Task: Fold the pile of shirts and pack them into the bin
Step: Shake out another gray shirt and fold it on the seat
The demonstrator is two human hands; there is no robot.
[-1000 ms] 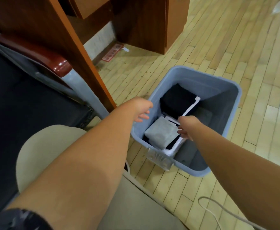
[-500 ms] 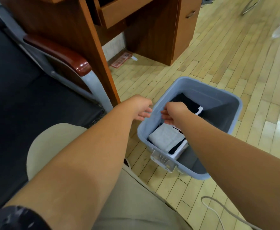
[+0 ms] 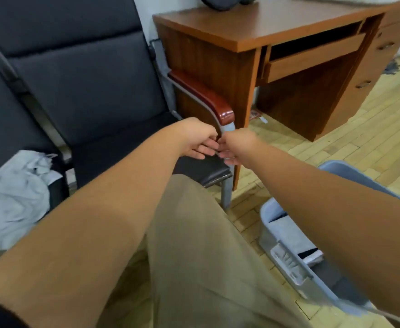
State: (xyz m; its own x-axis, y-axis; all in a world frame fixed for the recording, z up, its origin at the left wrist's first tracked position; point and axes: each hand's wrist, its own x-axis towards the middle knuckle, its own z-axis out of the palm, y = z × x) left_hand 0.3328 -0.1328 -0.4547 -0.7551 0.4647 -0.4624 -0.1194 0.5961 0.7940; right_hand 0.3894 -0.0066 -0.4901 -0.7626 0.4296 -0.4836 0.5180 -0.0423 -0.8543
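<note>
Head view: the person sits with both bare forearms stretched forward over tan trousers [image 3: 194, 245]. The left hand [image 3: 200, 140] and the right hand [image 3: 238, 145] meet in mid-air in front of the knees, and their fingertips are touching or almost touching. The left hand's fingers lie nearly straight and relaxed. The right hand's fingers bend loosely, and neither hand has hold of anything.

A crumpled pale grey pile of shirts [image 3: 11, 197] lies at the far left on the dark padded surface [image 3: 94, 95], a row of seats with metal frames and a glossy red-brown armrest [image 3: 201, 95].

The blue-grey bin [image 3: 267, 216] stands on the floor [image 3: 372, 143] at the lower right, just beside the person's right leg, and the right forearm partly hides it. A folded grey shirt [image 3: 286, 230] shows inside, with a strip of black and white cloth beneath it.

Behind the armrest stands a reddish wooden desk [image 3: 277, 27] with an open shelf and drawers. Some dark object sits on top, cut off by the edge. The floor is pale wood strips. A light cable [image 3: 398, 317] curls at the bottom right corner.
</note>
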